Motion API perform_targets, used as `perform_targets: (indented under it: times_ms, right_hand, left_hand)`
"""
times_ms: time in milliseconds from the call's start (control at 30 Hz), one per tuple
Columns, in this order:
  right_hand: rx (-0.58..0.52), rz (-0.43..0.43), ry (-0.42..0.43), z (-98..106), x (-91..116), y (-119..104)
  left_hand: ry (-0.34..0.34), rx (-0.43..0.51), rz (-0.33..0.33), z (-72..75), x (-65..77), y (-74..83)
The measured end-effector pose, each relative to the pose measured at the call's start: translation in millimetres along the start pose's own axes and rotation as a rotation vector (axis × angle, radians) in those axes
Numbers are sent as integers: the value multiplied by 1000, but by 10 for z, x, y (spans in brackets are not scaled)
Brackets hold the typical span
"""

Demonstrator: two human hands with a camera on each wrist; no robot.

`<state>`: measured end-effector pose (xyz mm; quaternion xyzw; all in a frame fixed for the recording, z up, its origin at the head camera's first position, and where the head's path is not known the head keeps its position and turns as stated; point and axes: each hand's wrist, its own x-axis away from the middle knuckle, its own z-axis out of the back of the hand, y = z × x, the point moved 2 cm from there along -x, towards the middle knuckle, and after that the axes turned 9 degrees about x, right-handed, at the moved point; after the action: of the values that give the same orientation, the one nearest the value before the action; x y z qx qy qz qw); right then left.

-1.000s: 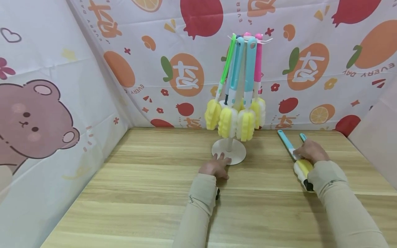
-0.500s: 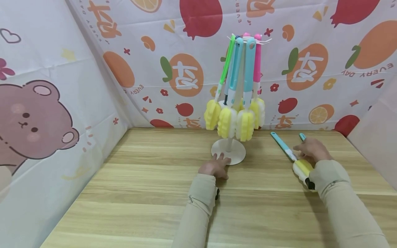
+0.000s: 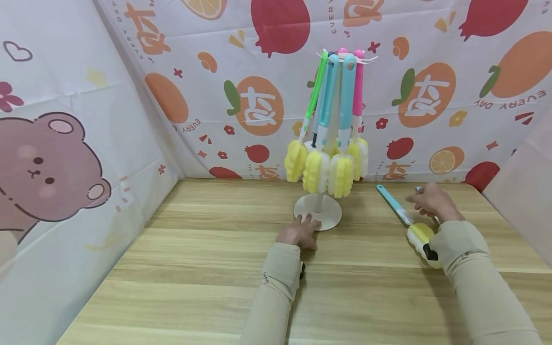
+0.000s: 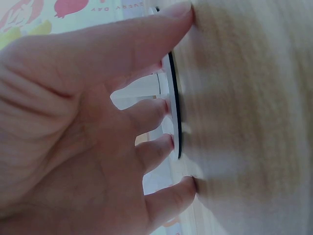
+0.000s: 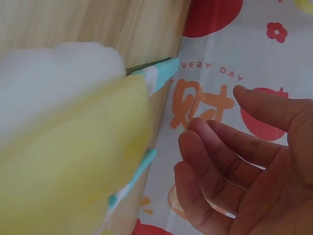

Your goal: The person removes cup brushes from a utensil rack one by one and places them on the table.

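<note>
My left hand (image 3: 299, 232) rests its fingertips on the round white base (image 3: 307, 206) of a stand. In the left wrist view, the thumb and little finger touch the wood beside the base's dark edge. My right hand (image 3: 435, 201) is over the right side of the table, fingers loosely bent and holding nothing. Beside it lies a sponge bottle brush (image 3: 394, 203) with a turquoise handle and a yellow-and-white head (image 3: 420, 235). A second turquoise handle (image 5: 134, 178) lies alongside, mostly hidden by my right hand in the head view.
Several sponge brushes hang from the stand's top hooks (image 3: 368, 60), including a green-handled brush (image 3: 316, 86), a pink-handled brush (image 3: 358, 91) and a turquoise-handled brush (image 3: 347, 100). Printed cloth (image 3: 198, 110) walls the back and sides of the wooden table (image 3: 207, 278).
The near brush's handle end has swung left on the table, and my right hand has come off it and shifted slightly away, toward the second handle. My left hand has stayed in place.
</note>
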<state>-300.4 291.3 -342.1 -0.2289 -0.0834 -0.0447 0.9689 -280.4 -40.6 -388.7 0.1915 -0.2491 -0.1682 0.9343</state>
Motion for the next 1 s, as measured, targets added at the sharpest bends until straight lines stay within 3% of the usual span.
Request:
perform_targets:
  times_ms: [1000]
  right_hand:
    - [-63, 91, 255, 192, 89, -307]
  left_hand:
    - [10, 7, -1, -1, 5, 16]
